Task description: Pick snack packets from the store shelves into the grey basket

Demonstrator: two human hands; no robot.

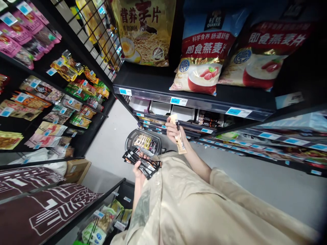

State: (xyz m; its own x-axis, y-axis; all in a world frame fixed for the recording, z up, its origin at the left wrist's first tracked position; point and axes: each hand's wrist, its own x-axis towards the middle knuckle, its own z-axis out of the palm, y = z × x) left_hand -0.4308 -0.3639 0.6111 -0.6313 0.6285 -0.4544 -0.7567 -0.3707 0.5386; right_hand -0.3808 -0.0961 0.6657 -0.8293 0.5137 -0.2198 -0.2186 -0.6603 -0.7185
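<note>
The left hand [140, 169] is closed loosely around a fanned bundle of slim, dark, glossy foil bar packets [143, 162]. They spread out past the fingers towards the shelving. This looks like the weak point: the wrappers are slick and many for one grip, so an outer packet could slide free and drop to the floor, or land beside the basket rather than in it.

The right hand [173, 131] is raised with its fingers wrapped around the upper part of a long, cream-coloured bar packet [180, 141]. The packet hangs tilted below the fist, just in front of the lower shelf edges. Held only near one end, it could swing and knock stock on those shelves.

A dark grey plastic shopping basket [131, 137] stands on the pale grey floor [107, 146], close to the foot of the shelving. More bars lie in a row inside it.

The setting is a narrow shop aisle:
- A black shelf [153, 89] with blue price labels along its front edge carries large red-and-gold oat bags [204, 58].
- White boxes [160, 107] sit on the shelf below.
- Across the aisle, a black rack holds small colourful snack packets [74, 88].
- A brown cardboard box [76, 168] rests low down near that rack.
</note>
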